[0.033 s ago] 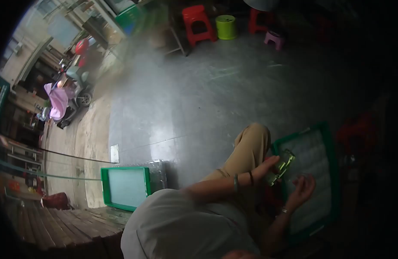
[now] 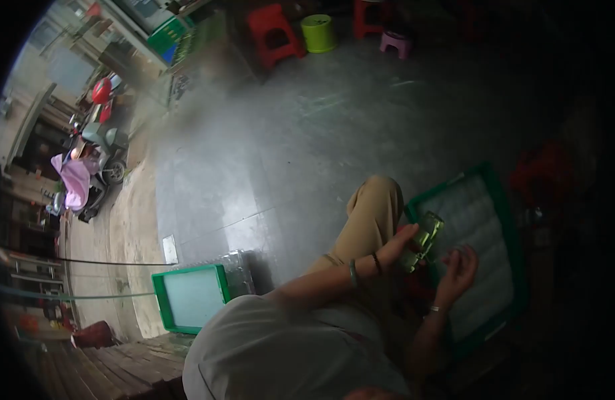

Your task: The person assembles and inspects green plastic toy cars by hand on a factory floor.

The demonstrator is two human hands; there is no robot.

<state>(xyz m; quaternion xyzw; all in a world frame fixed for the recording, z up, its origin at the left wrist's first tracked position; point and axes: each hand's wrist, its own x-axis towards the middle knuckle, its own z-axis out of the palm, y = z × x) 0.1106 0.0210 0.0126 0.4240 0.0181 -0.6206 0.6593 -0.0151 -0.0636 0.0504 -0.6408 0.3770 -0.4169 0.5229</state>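
Observation:
My left hand (image 2: 397,248) grips a shiny, see-through yellow-green piece (image 2: 426,239); its exact kind I cannot make out. Just right of it is my right hand (image 2: 459,272), fingers bent and thumb close to them. Whatever small thing they may pinch is too dim to name. Both hands are above the near-left part of a green-rimmed tray (image 2: 509,230), whose pale, softly ridged inside (image 2: 477,220) lies under and beyond them.
A second green-rimmed tray (image 2: 224,283) stands at lower left, with a clear plastic container (image 2: 239,270) beside it. My bent knee (image 2: 377,200) is left of the hands. Red stools (image 2: 275,33), a lime bucket (image 2: 319,33) and a small pink stool (image 2: 395,43) stand far off; a scooter (image 2: 97,163) is outside.
The whole view has shifted, so floor, stools and trays appear farther left and mostly higher. Both hands keep about the same pose, the left still gripping the yellow-green piece.

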